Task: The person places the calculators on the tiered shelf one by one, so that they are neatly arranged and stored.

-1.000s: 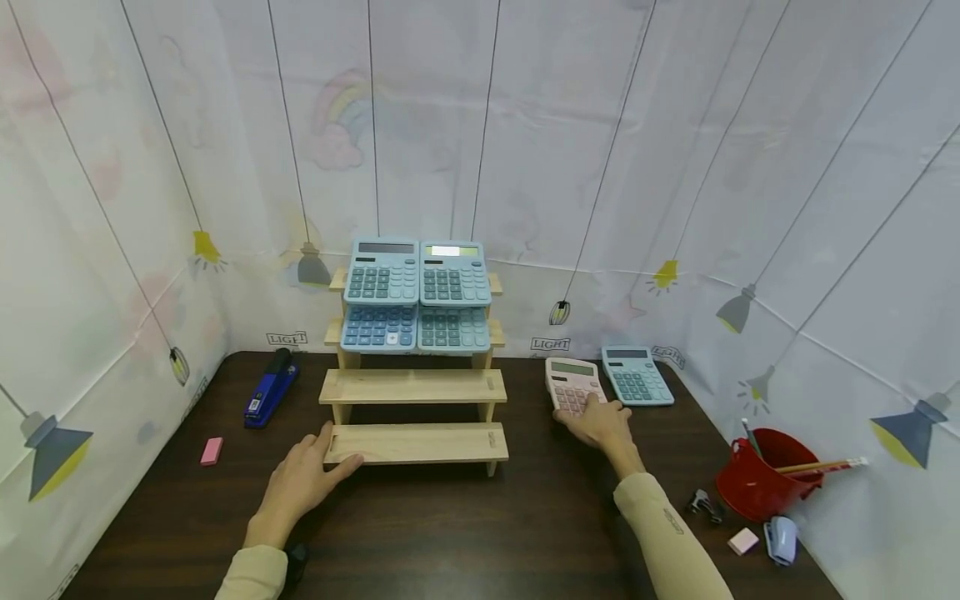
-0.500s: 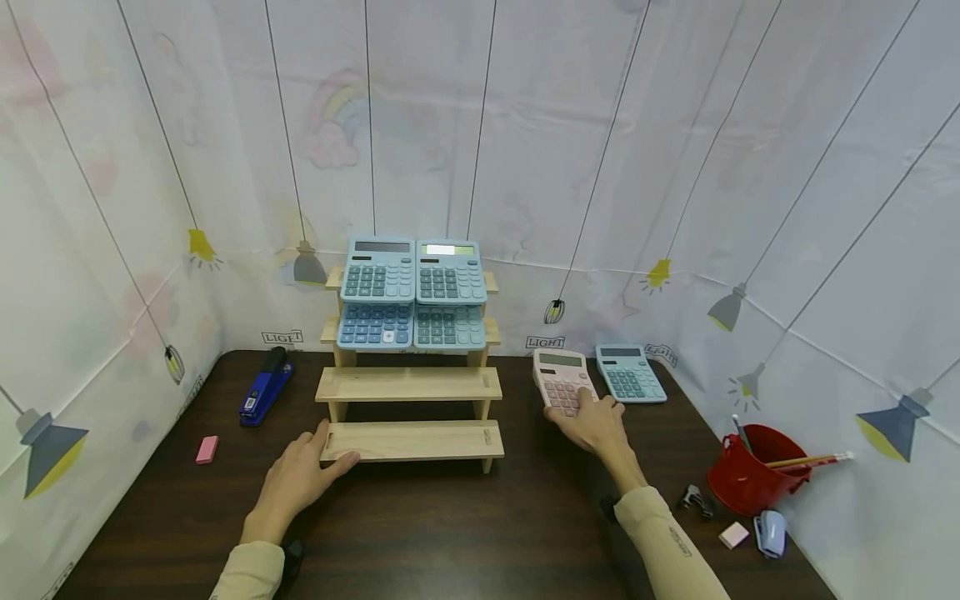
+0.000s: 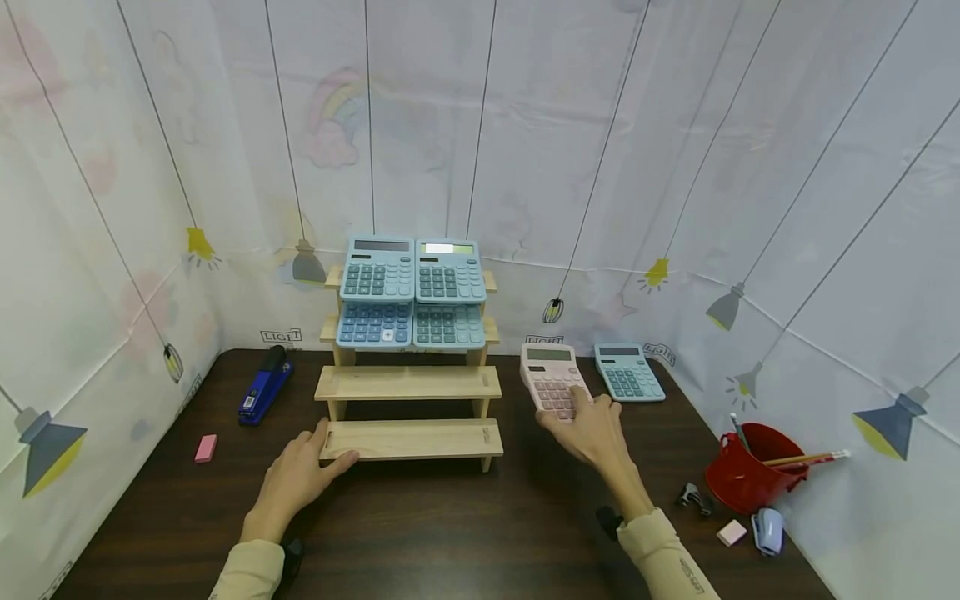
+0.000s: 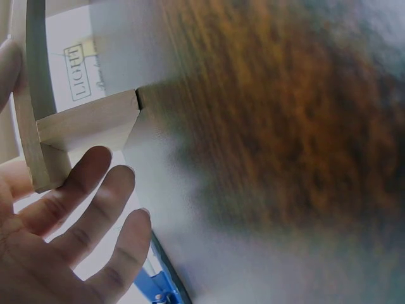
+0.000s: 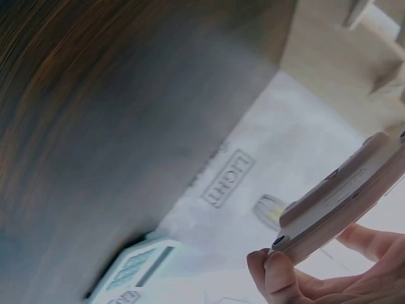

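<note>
My right hand (image 3: 596, 429) grips the lower edge of a pink calculator (image 3: 551, 379), thumb on its keys. In the right wrist view its underside (image 5: 342, 193) shows, lifted off the table and tilted. My left hand (image 3: 292, 479) holds the left end of the lowest step of a wooden tiered stand (image 3: 408, 439). Its thumb lies along the step's front, and the other fingers (image 4: 114, 196) spread past the end. Two light-blue calculators lean on the top step, the left one (image 3: 378, 268) beside the right one (image 3: 450, 271). Below them sit a darker blue calculator (image 3: 375, 325) and a teal-keyed one (image 3: 450, 327).
Another light-blue calculator (image 3: 630, 372) lies at the back right. On the left are a blue stapler (image 3: 266, 386) and a pink eraser (image 3: 206, 448). A red bucket (image 3: 738, 477) with pencils, a black clip (image 3: 693, 498), an eraser (image 3: 731, 533) and a small stapler (image 3: 767, 532) stand right.
The right hand has lifted the pink calculator and moved it left, away from the light-blue calculator, turning it more upright to view. The left hand stays at the stand.
</note>
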Motion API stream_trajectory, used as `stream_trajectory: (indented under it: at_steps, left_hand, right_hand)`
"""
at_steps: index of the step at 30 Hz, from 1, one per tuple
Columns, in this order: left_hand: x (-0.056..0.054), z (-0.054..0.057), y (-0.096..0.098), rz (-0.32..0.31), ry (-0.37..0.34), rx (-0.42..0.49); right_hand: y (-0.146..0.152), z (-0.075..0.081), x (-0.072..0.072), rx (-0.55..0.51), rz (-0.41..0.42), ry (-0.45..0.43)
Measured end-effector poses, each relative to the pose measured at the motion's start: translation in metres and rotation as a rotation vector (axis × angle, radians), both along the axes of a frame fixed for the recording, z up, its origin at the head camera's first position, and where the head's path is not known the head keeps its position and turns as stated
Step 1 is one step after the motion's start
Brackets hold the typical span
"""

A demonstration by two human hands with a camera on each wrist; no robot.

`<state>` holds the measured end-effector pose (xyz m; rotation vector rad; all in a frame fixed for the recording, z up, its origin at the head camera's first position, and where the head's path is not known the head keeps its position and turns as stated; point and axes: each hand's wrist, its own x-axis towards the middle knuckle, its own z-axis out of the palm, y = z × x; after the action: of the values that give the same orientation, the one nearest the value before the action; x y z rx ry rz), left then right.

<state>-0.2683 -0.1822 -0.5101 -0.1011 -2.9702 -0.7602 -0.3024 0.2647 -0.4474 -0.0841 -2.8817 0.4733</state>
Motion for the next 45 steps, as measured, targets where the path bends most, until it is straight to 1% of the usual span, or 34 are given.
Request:
stream_trajectory:
  at_steps: [3, 12, 15, 21, 25, 28, 32, 40, 45]
  left_hand:
    - [-0.001, 0.000, 0.000, 0.003, 0.000, 0.000]
    - [-0.001, 0.000, -0.001, -0.002, 0.001, 0.001]
    - [0.000, 0.000, -0.001, -0.005, 0.003, 0.001]
    - [-0.001, 0.000, -0.002, -0.005, 0.011, -0.001]
    - [-0.002, -0.001, -0.002, -0.003, 0.008, 0.003]
    - [-0.002, -0.002, -0.001, -0.001, 0.002, 0.006]
    - [-0.001, -0.001, -0.001, 0.003, 0.000, 0.006]
    - [-0.002, -0.003, -0.001, 0.005, -0.002, 0.006]
    - [-0.003, -0.004, -0.001, 0.005, -0.004, 0.004]
  right_hand:
    - [-0.008, 0.004, 0.007, -0.011, 0.011, 0.035]
    - [-0.034, 0.010, 0.029, -0.021, 0.067, 0.067]
    - [-0.043, 0.010, 0.035, -0.020, 0.103, 0.097]
    - [-0.062, 0.010, 0.042, 0.024, 0.183, 0.168]
    - [-0.071, 0.007, 0.044, 0.052, 0.210, 0.183]
    - [-0.076, 0.007, 0.043, 0.064, 0.218, 0.171]
    - [-0.082, 0.009, 0.042, 0.083, 0.226, 0.154]
    - [-0.091, 0.014, 0.039, 0.113, 0.267, 0.181]
    - [-0.097, 0.015, 0.036, 0.129, 0.269, 0.158]
